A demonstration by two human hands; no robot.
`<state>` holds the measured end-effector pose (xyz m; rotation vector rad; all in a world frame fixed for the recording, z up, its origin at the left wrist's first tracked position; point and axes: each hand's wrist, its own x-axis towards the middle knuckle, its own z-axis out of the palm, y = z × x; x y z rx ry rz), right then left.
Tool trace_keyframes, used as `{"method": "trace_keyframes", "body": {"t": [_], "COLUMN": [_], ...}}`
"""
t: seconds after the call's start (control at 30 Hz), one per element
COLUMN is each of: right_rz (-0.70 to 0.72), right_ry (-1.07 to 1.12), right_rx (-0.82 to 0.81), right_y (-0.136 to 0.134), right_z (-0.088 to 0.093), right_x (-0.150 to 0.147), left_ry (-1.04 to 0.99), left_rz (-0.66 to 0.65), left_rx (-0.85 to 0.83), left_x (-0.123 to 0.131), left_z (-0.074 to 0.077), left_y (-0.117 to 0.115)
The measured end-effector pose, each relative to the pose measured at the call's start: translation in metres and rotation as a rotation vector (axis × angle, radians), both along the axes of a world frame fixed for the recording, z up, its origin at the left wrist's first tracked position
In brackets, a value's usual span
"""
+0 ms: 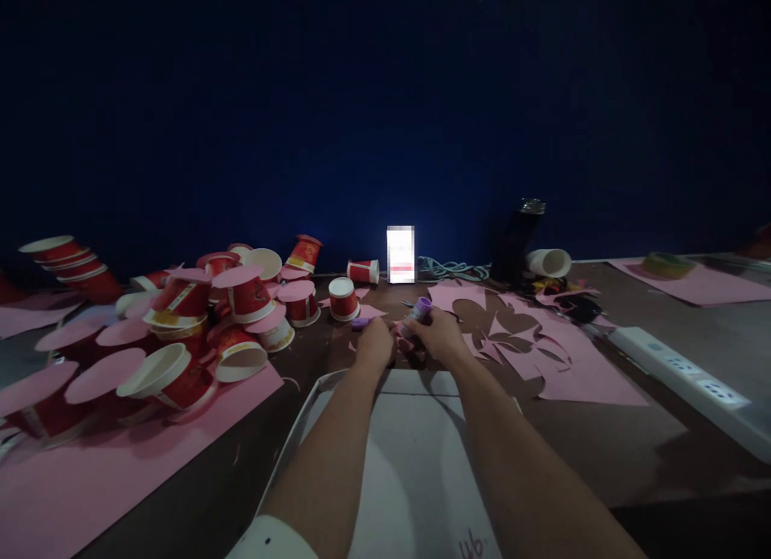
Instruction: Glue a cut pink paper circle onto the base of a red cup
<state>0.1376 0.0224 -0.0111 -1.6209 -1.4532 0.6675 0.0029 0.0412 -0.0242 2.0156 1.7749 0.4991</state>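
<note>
Both hands are side by side just beyond the far edge of a white box lid [422, 463]. My left hand [377, 344] is closed on a purple cap [360, 324], which sticks out to its left. In my right hand [438, 334] is a glue stick [420, 308] with a purple end, pointing up and tilted. Between the hands some small dark and pink shapes are too dim to make out. A red paper cup [344, 300] stands upside down beyond my left hand.
Many red cups, several topped with pink discs [244, 276], crowd the left over pink paper [181, 454]. A lit phone [401, 255] stands at the back. Rightward are cut pink scraps [578, 366], a dark bottle [519, 238], a fallen cup [549, 263] and a white power strip [692, 382].
</note>
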Motion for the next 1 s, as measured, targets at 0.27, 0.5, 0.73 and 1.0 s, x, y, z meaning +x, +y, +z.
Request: {"method": "trace_keyframes", "body": {"t": [0.27, 0.5, 0.73, 1.0], "right_rz": [0.06, 0.021, 0.036, 0.04], "right_ry": [-0.141, -0.187, -0.363, -0.455], "right_rx": [0.038, 0.025, 0.038, 0.002], "right_y": [-0.001, -0.002, -0.002, -0.002], "right_z": [-0.003, -0.005, -0.006, -0.004], "right_x": [-0.003, -0.007, -0.011, -0.009], "left_ry": [-0.037, -0.072, -0.09, -0.063], "left_rz": [-0.036, -0.045, -0.035, -0.033], "left_rx": [-0.034, -0.046, -0.031, -0.003], "left_x": [-0.002, -0.003, -0.004, -0.004], "left_z": [0.004, 0.007, 0.004, 0.0], "left_y": [-0.001, -0.002, -0.002, 0.0]}}
